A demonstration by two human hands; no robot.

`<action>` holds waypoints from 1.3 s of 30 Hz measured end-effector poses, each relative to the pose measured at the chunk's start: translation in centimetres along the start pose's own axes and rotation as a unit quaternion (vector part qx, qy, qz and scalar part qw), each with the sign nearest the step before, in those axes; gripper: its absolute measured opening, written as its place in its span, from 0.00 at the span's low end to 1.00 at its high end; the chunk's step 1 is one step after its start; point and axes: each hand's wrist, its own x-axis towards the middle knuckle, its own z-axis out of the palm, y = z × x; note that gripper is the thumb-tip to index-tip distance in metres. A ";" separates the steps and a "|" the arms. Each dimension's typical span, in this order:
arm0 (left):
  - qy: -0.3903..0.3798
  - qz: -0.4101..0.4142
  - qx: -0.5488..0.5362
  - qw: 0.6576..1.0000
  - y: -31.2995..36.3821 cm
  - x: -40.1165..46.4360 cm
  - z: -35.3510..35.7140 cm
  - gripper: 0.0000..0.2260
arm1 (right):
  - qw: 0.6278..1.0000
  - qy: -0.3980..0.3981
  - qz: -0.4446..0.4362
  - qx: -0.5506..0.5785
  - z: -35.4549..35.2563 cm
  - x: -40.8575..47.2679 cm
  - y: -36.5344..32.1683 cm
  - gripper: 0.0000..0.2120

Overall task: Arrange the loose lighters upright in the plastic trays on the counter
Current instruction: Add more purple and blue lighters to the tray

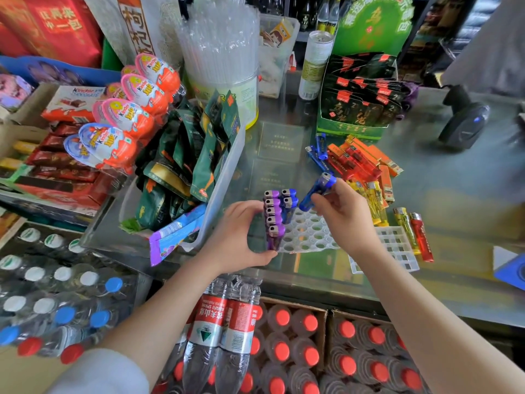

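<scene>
A clear plastic tray with round holes (308, 233) lies on the glass counter. Several purple lighters (273, 220) stand upright in its left column, and two blue lighters (289, 204) stand beside them. My left hand (237, 237) grips the tray's left edge against the purple row. My right hand (345, 213) holds a blue lighter (318, 190) tilted above the tray's far right part. A second tray with square holes (397, 248) lies to the right, partly under my right forearm. Loose blue (317, 155), red (356, 163), orange (380, 159) and yellow lighters (369, 199) lie beyond.
A clear bin of green snack packets (227, 177) stands just left of the tray. A yellow (404, 224) and a red lighter (422, 236) lie at the right. A green display box (352, 129) and a barcode scanner (466, 123) sit behind. Bottled water crates are below the counter edge.
</scene>
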 end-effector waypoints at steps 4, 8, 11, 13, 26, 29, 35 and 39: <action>-0.001 0.000 0.006 1.000 0.0 -0.1 0.0 0.31 | 0.998 -0.048 0.012 0.035 0.0 -1.5 0.5 0.13; -0.007 -0.005 0.006 1.000 0.2 -0.1 0.0 0.31 | 0.999 -0.053 -0.004 -0.002 0.6 -1.2 0.6 0.08; -0.001 -0.005 0.003 1.000 0.1 -0.2 0.0 0.31 | 0.997 -0.062 -0.039 -0.035 0.9 -1.1 0.5 0.06; 0.001 -0.006 -0.001 1.000 0.1 -0.3 0.1 0.31 | 0.995 -0.064 -0.059 -0.046 1.1 -1.4 0.6 0.06; -0.002 -0.004 -0.005 1.000 -0.1 -0.2 0.1 0.30 | 0.989 -0.054 -0.123 -0.068 2.6 -2.2 0.2 0.08; 0.000 -0.003 -0.001 1.000 -0.1 -0.2 0.1 0.30 | 0.988 -0.037 -0.128 -0.080 2.4 -2.2 0.2 0.09; -0.001 0.000 0.004 1.000 -0.2 -0.2 0.1 0.30 | 0.981 -0.055 -0.147 -0.115 2.0 -2.1 0.4 0.09; 0.003 0.003 0.002 1.000 -0.1 -0.2 0.1 0.30 | 0.977 -0.078 -0.148 -0.132 2.3 -1.6 0.6 0.09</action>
